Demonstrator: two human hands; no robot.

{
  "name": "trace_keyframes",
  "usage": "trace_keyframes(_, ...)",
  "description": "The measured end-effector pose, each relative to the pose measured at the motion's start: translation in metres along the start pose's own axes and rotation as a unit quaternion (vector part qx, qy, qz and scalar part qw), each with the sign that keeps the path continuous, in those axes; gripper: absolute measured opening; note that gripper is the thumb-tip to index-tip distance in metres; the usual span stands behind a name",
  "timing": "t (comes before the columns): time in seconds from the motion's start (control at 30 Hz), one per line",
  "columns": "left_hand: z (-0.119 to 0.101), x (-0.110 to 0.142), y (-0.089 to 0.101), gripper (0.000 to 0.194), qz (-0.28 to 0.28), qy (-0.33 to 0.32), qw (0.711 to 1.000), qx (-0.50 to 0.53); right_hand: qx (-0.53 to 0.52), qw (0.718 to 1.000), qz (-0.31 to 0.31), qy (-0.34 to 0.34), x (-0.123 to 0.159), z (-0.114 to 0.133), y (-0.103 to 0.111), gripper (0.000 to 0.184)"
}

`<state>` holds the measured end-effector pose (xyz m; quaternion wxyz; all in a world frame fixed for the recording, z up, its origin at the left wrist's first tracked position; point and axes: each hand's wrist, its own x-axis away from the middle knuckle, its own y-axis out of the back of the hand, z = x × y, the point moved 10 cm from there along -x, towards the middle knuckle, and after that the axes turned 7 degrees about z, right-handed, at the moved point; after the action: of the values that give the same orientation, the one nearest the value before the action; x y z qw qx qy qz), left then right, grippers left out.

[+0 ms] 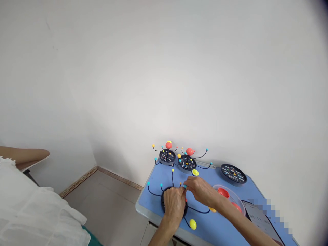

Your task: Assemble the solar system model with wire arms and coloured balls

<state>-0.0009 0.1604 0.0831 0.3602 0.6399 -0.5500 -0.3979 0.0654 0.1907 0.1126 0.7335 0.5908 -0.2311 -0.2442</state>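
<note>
A solar system model with a round black base [163,204] stands near the front of the blue table. Curved black arms on it carry small balls, among them a yellow ball [193,224] and a light-blue ball [148,183]. Over the base, my left hand [175,202] is closed on the model and hides much of its middle. From the right, my right hand [199,188] pinches a small blue ball [185,187]. The fingertips of both hands meet beside this ball; its arm is hidden behind them.
Two similar models, one with a red ball [168,145] and one with another red ball [189,151], stand at the back. A bare black base [233,173], a clear tray [242,204] with red half-shells, and a tablet [262,218] showing a timer lie rightward. A person's white clothing [38,208] is at left.
</note>
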Motion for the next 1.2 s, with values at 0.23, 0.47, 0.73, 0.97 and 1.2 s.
trace_keyframes(0.23, 0.003, -0.001, -0.001, 0.033, 0.01, 0.012, 1.0, 0.0, 0.085, 0.994, 0.053, -0.035, -0.003, 0.003, -0.006, 0.03)
trace_keyframes(0.47, 0.007, -0.002, -0.004, 0.032, 0.021, 0.025, 0.999, -0.002, 0.141, 0.987, 0.067, -0.043, -0.006, 0.008, -0.01, 0.03)
trace_keyframes(0.73, 0.007, -0.007, -0.003, 0.027, 0.028, 0.014, 0.999, -0.025, 0.175, 0.981, 0.073, -0.029, -0.005, 0.012, -0.009, 0.027)
trace_keyframes(0.97, 0.008, -0.007, -0.002, 0.03, 0.031, 0.013, 0.999, -0.037, 0.172, 0.983, 0.063, -0.016, 0.001, 0.018, -0.001, 0.023)
trace_keyframes(1.2, 0.006, -0.007, 0.0, 0.03, 0.023, 0.011, 0.999, -0.028, 0.171, 0.983, 0.062, -0.02, -0.004, 0.014, -0.005, 0.023)
